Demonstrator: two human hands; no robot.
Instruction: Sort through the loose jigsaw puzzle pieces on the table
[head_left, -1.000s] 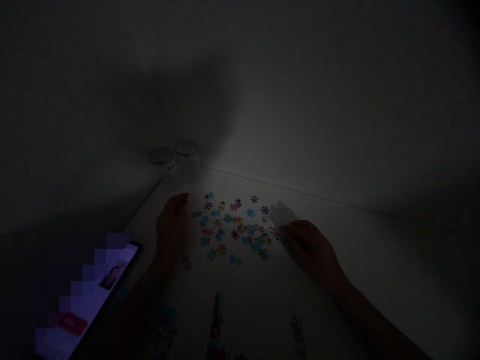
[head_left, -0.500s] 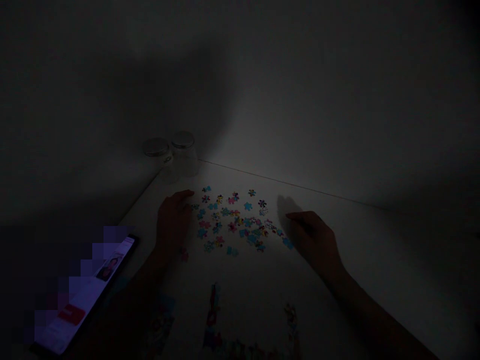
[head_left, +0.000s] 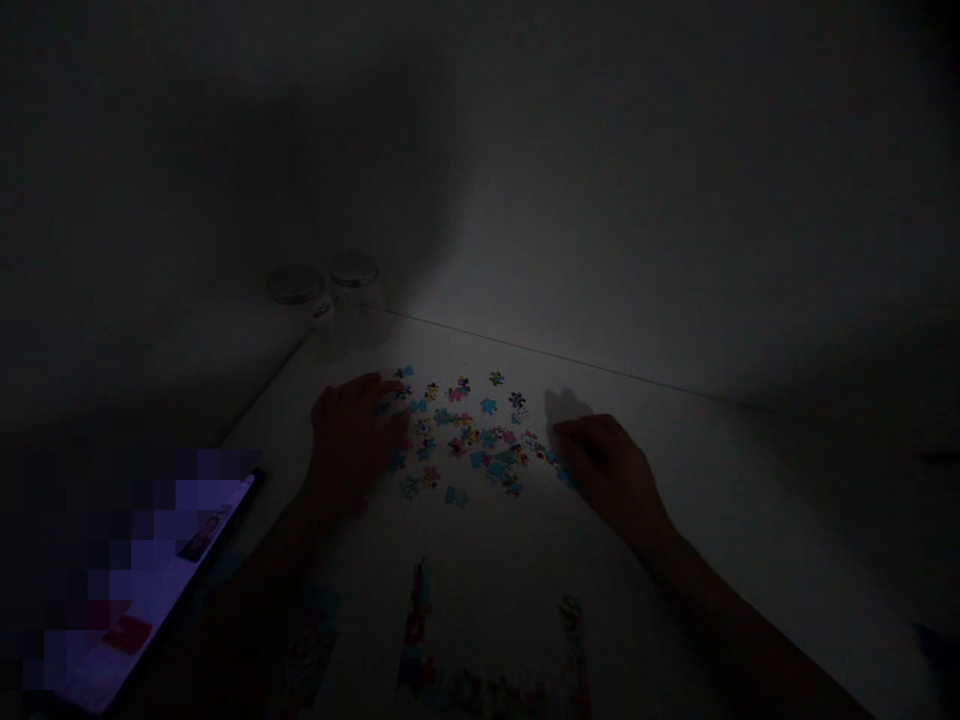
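Note:
The room is very dark. Several small colourful jigsaw pieces [head_left: 469, 430] lie scattered on a white table [head_left: 675, 440]. My left hand [head_left: 352, 440] rests palm down at the left edge of the scatter, fingers stretched over the nearest pieces. My right hand [head_left: 611, 470] lies at the right edge of the scatter, fingers bent and pointing toward the pieces; I cannot see whether it holds one. Partly joined strips of puzzle [head_left: 416, 630] lie near the table's front.
Two clear jars with metal lids [head_left: 326, 295] stand at the table's back left corner against the wall. A lit phone [head_left: 142, 600] lies at the front left. More joined puzzle pieces [head_left: 574, 640] sit at the front, right of centre.
My left hand has slid right onto the left pieces of the scatter. My right hand has drawn slightly back toward the pieces. The view has shifted a little.

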